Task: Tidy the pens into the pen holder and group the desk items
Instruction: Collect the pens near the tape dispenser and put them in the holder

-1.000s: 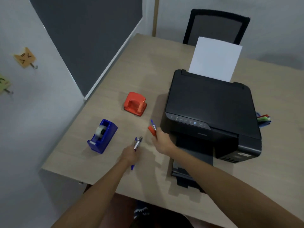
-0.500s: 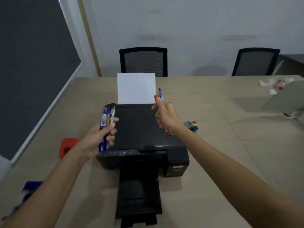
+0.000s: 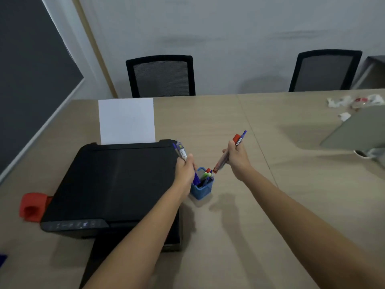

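Note:
A small blue pen holder (image 3: 202, 189) stands on the table just right of the black printer, with several pens in it. My left hand (image 3: 186, 170) grips a blue marker and a pen (image 3: 181, 152), their lower ends reaching down into the holder's left side. My right hand (image 3: 236, 157) grips a red pen and a blue pen (image 3: 223, 161), tilted so the lower tips hang just above the holder's right rim. A red hole punch (image 3: 32, 206) sits at the printer's left.
The black printer (image 3: 116, 182) with an upright white sheet (image 3: 127, 120) fills the left of the wooden table (image 3: 270, 205). Two black chairs stand behind it. A grey laptop lid (image 3: 358, 130) and crumpled wrappers (image 3: 354, 102) lie at the far right. A blue object's corner (image 3: 2, 260) shows at the left edge.
Both hands carried their pens from the printer's front, over its top, rightward and down to the blue holder. The view swung right, so the tape dispenser left the frame.

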Tool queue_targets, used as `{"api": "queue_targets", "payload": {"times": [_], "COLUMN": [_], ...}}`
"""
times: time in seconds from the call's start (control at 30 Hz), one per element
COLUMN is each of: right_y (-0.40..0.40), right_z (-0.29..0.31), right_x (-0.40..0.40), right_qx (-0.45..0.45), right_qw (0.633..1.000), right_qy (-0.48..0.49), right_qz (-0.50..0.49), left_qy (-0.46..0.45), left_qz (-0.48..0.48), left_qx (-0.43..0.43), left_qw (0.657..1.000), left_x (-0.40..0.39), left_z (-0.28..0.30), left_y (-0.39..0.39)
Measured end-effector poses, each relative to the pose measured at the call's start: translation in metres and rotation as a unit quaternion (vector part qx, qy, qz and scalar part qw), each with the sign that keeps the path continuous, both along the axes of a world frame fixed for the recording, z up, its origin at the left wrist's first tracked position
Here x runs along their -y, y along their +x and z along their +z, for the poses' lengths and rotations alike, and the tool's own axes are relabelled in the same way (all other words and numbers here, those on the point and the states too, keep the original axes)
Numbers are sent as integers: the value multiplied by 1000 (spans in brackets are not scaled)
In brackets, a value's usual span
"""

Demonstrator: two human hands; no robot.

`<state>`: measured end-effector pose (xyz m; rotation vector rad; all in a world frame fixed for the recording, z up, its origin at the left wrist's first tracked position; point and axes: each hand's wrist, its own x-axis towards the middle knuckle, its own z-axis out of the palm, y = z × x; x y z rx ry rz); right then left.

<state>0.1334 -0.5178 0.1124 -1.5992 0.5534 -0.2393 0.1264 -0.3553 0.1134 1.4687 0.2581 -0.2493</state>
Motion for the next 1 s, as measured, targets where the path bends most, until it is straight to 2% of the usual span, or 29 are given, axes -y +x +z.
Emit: {"api": "queue_targets", "payload": {"times": [0.13,0.23,0.47,0.57,0.7,0.83,1.0], "right_y": [25,42,57,53,46,42,33], "right_z": [-18,-34,-61,-71,-80,-89,-95], "right_x": [8,4,0,4,13,24,33], "right_qx": [-12,-46,-102,-130,-143,-159,-161], "right_qw": [999,994,966,936,923,929,934], "right_qy": [30,12,-116,-211,-251,-225,-192], "right_qz": [34,96,209,251,253,247,253], "left_qy": [92,93,105,126,129,86,111], "left_qz": [52,64,114,121,138,164,149], "left_qx": [-8,-2,72,96,103,89,52], "left_qw": [994,994,985,980,977,979,981], "left_x": [24,36,54,56,61,64,70], "left_z": [-54,-70,-86,-89,-92,-96,-110], "left_y": [6,0,-8,-1,4,14,17]}}
